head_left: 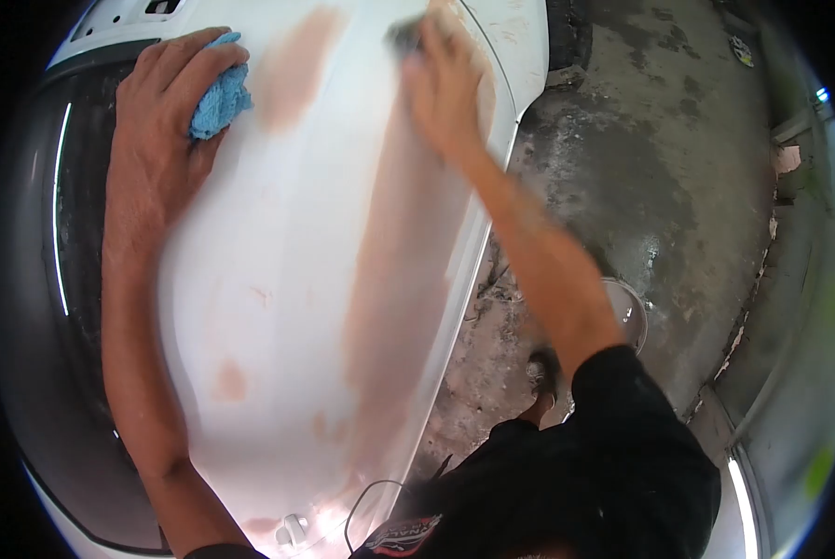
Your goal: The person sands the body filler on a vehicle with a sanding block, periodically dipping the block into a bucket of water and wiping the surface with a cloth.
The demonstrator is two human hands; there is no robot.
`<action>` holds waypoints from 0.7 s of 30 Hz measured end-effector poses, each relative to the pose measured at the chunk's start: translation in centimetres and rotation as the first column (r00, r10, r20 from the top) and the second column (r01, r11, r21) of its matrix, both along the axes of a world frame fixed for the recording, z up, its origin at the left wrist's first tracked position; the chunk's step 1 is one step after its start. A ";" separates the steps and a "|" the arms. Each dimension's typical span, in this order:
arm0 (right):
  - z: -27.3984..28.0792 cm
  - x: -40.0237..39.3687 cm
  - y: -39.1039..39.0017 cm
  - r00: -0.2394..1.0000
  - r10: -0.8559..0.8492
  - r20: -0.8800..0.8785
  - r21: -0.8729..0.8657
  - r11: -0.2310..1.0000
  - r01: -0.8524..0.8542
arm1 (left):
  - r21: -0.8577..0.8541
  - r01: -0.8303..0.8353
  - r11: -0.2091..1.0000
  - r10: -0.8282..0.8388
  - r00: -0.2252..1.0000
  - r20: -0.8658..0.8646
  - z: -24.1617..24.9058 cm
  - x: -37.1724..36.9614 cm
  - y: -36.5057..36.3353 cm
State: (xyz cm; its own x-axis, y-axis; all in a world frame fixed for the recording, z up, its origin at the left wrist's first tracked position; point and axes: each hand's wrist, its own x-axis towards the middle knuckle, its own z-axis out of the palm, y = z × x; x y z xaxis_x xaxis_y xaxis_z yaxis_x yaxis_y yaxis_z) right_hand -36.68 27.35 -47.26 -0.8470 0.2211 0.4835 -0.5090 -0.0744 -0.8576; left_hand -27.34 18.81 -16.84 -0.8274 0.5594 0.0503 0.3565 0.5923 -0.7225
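A white car door panel [287,214] fills the middle of the view, with a long reddish-brown filler strip [403,252] along its right side and a smaller brown patch [296,70] at the upper left. My left hand [166,93] rests at the panel's upper left, beside the dark window, its fingers closed around a crumpled blue cloth [222,102]. My right hand [445,88], smeared by motion, is over the top of the brown strip. Its fingers press a small dark grey pad [405,37] against the surface; the pad's exact kind is blurred.
The dark car window [63,261] lies along the left. A white door handle [292,529] and a thin cable [350,512] are near my body. Beyond the door's right edge are wet concrete floor [641,140], a round bucket [630,307] partly behind my arm, and a wall [800,326].
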 end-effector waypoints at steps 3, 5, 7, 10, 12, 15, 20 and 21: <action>2.1 -2.7 2.0 0.968 0.126 0.216 -0.067 0.991 -0.114 | -0.007 -0.034 0.999 0.034 0.999 -0.008 -0.1 0.0 0.2; 2.4 1.3 1.5 0.963 0.127 0.239 -0.090 0.990 -0.109 | -0.005 -0.032 0.999 0.032 0.999 -0.010 -0.3 -0.1 -0.1; 1.8 13.3 -0.3 0.966 0.145 0.216 0.024 0.988 -0.154 | -0.010 -0.007 1.000 0.007 1.000 -0.008 -0.3 -0.6 -0.7; -2.3 20.3 -1.4 0.974 0.225 0.018 0.261 0.940 -0.222 | 0.018 -0.070 0.997 0.070 0.997 -0.024 -0.7 0.3 3.7; -2.3 16.1 -1.4 0.966 0.211 0.151 0.280 0.928 -0.247 | 0.051 -0.042 0.998 0.042 0.999 0.002 -0.7 0.1 3.0; -0.8 1.5 0.2 0.986 0.148 0.084 0.023 0.988 -0.150 | 0.085 -0.042 0.996 0.038 0.998 0.051 -0.5 -0.3 1.6; 1.5 7.1 0.1 0.941 0.146 0.304 -0.025 0.989 -0.146 | 0.097 -0.019 0.995 0.015 0.999 0.042 -0.7 0.2 2.5; 1.4 11.9 -0.5 0.956 0.153 0.251 -0.003 0.988 -0.157 | 0.098 -0.028 0.995 0.021 0.997 0.071 -0.1 -0.2 2.2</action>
State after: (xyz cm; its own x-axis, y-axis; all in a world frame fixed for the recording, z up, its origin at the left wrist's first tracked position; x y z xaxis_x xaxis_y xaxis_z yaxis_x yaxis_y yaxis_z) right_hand -24.78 26.87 -45.84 -0.9644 0.0711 0.2547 -0.2617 -0.1198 -0.9577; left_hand -27.54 21.01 -16.97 -0.8440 0.5343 0.0463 0.3885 0.6685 -0.6341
